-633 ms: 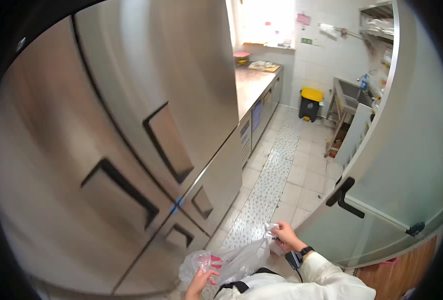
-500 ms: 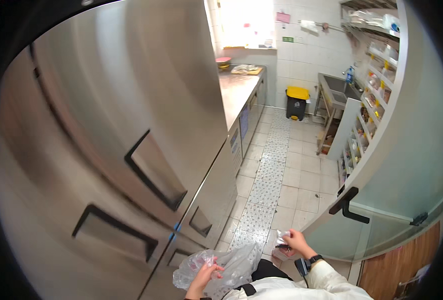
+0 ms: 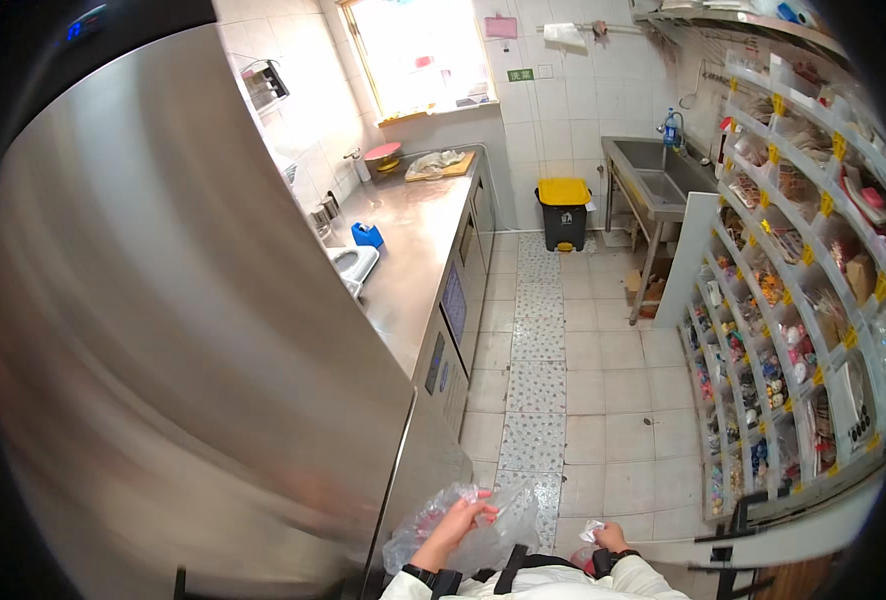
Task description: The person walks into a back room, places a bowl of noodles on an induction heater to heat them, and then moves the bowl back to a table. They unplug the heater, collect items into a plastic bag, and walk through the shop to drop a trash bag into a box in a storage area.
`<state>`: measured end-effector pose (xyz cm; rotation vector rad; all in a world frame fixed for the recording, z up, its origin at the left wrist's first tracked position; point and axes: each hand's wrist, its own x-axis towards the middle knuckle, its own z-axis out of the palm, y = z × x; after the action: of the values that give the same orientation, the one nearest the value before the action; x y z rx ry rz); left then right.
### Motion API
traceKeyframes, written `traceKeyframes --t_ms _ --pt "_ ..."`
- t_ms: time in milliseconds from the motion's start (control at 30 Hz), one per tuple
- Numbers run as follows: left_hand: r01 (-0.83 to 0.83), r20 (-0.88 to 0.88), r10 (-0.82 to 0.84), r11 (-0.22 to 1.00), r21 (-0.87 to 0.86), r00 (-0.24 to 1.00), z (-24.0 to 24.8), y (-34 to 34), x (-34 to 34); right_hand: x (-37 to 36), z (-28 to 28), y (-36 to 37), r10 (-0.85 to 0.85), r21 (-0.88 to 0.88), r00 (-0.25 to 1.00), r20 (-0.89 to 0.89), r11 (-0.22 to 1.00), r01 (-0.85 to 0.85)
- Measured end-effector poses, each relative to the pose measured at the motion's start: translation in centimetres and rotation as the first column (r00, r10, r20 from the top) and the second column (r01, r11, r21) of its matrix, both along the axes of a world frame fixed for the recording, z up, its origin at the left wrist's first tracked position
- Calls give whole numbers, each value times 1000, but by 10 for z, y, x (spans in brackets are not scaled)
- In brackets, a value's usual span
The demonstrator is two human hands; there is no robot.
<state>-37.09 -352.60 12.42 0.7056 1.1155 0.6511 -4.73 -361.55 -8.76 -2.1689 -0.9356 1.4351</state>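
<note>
At the bottom of the head view, my left hand [image 3: 460, 522] is closed on a clear plastic bag [image 3: 516, 515], which hangs loosely around and beside the fingers. Something reddish shows faintly through the film left of the hand; its kind is unclear. To the right, my right hand [image 3: 611, 538] pinches a small crumpled white piece [image 3: 591, 530]. Just under it, close to my body, a reddish-pink item [image 3: 585, 558] is partly hidden, and I cannot tell what it is.
A tall stainless steel fridge [image 3: 213, 300] stands close on my left, with a steel counter [image 3: 403, 270] beyond. On the right rises a rack of labelled bins [image 3: 763, 320] beside a glass door's edge. Ahead are a yellow-lidded bin [image 3: 564, 212] and a sink [image 3: 663, 170].
I have moved forward along the tiled aisle, past the fridge handles and the door. More counter and rack now show. Both hands keep their holds.
</note>
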Motion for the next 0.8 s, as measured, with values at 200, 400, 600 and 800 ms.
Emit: traceKeyframes --t_ms 200,400,600,800 --pt "-17 -115 27 996 85 993 18 123 18 0 10 107 393 -26 872 293 915 -404" --pt "-108 78 102 992 67 992 2 257 44 72 -10 167 363 -87 875 320 931 -355" --pt "-150 186 137 987 57 973 -9 418 71 147 2 205 47 -235 906 421 970 59" --pt "-162 175 144 982 93 974 16 561 113 161 -4 294 -237 31 843 484 967 254"
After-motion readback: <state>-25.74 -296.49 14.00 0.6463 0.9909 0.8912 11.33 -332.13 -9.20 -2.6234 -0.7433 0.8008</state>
